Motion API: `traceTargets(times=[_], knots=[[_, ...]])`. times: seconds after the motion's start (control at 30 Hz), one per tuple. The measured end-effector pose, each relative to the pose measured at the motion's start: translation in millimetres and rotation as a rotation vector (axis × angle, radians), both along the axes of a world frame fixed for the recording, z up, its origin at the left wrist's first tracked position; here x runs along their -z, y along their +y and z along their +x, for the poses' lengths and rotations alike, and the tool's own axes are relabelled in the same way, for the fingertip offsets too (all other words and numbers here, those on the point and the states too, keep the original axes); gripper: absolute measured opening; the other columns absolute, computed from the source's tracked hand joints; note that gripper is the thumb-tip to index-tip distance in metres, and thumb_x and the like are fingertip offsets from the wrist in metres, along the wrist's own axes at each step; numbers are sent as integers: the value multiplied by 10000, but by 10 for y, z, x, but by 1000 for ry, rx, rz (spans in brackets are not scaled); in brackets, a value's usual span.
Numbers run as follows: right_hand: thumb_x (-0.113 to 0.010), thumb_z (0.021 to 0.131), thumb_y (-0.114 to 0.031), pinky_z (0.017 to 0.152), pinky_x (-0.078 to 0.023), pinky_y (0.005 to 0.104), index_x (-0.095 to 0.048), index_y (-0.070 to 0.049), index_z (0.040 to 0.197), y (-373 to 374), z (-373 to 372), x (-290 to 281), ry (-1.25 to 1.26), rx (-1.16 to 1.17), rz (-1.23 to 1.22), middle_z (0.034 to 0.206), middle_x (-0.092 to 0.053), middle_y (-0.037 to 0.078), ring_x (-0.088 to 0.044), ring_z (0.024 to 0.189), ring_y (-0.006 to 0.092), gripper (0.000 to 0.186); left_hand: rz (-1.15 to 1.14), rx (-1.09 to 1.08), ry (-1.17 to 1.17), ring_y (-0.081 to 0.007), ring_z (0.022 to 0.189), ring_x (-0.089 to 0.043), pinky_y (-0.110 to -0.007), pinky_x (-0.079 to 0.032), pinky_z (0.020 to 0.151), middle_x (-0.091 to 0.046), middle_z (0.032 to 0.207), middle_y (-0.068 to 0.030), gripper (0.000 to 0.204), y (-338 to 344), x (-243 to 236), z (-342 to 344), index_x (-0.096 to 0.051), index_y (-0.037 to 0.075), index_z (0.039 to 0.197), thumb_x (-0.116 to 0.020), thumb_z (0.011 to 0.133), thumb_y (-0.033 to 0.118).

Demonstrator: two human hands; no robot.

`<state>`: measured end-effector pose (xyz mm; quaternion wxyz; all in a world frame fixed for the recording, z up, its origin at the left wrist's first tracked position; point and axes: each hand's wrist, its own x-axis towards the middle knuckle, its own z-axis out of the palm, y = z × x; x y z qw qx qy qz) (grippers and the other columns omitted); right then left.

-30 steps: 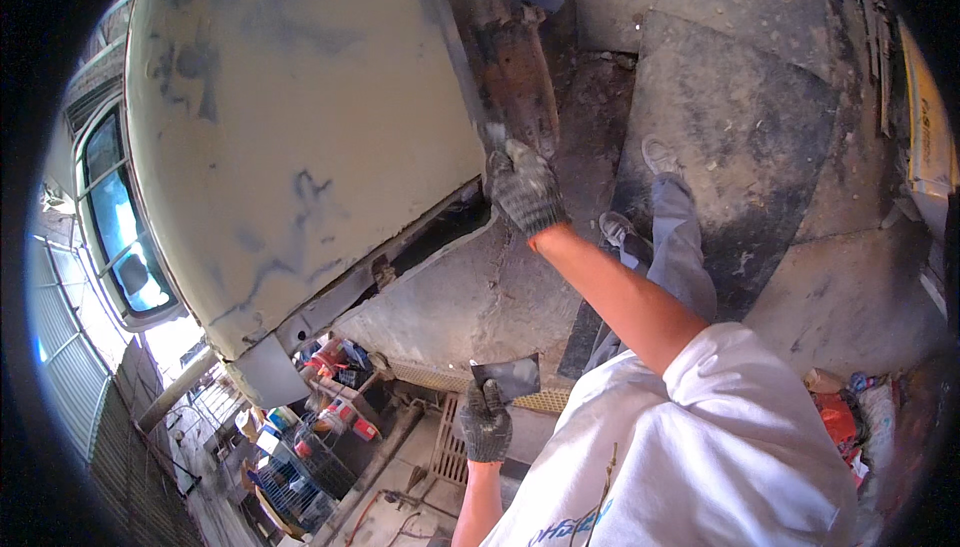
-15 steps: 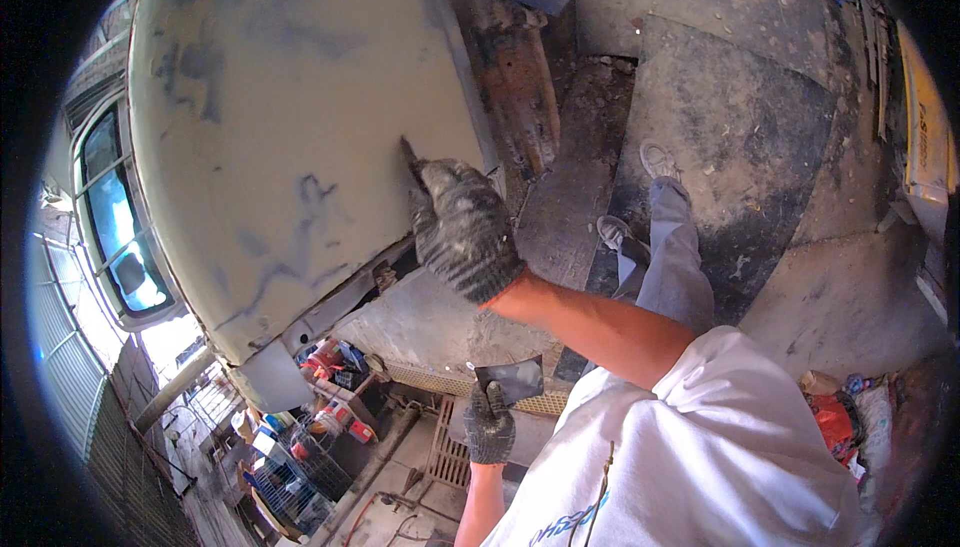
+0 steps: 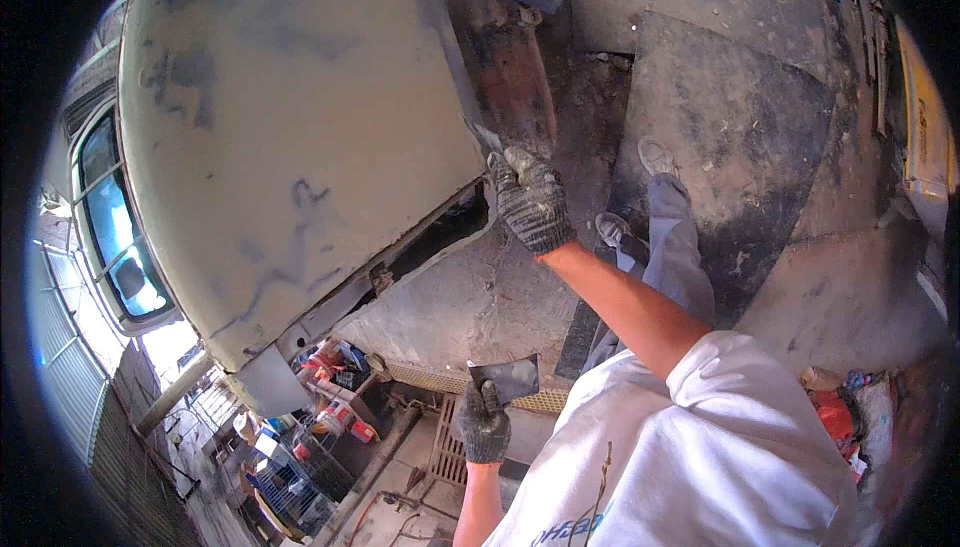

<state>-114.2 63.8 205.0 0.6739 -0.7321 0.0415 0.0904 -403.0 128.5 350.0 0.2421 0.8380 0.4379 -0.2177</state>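
Note:
Both my hands wear dark, dusty knit gloves. My right hand point(image 3: 535, 199) is closed at the lower right corner of a large cream panel point(image 3: 330, 97) with bluish-grey patches. Its fingers pinch a thin flat scraper point(image 3: 487, 138), mostly hidden by the glove and seen against the panel's edge. Closer to my body, my left hand point(image 3: 485, 430) grips a small dark rectangular plate point(image 3: 512, 379), thumb over its face. Below the panel's bottom edge a dark gap point(image 3: 440, 232) shows in the vehicle body.
A window point(image 3: 122, 217) lies beyond the panel at left. Cluttered boxes and a wire basket point(image 3: 300, 467) stand at lower left. Worn dark sheets point(image 3: 730, 137) cover the ground by my feet. A yellow object point(image 3: 922, 112) stands at far right, with a red bag point(image 3: 832, 417) below.
My right hand has moved off the panel's face, right and slightly down to its corner, turning the scraper. My left hand with the plate has barely shifted.

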Motion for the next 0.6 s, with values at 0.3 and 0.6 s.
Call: traceTargets(times=[0.3, 0.6], knots=[[-511, 856, 51, 1009, -426, 392, -521, -67, 1305, 401, -383, 71, -313, -44, 243, 1289, -535, 181, -512, 1204, 312, 464, -53, -128, -160, -398, 779, -596, -433, -455, 650, -617, 860, -248, 251, -10, 106, -160, -575, -8, 1004, -481, 975, 223], [-524, 900, -132, 849, -496, 380, -616, -32, 1130, 44, -384, 332, 357, -49, 469, 1081, -631, 191, -608, 1023, 321, 267, 43, 14, -124, -392, 748, -606, -417, -459, 628, -619, 813, -239, 235, 19, 99, -112, -587, -6, 970, -504, 968, 214]])
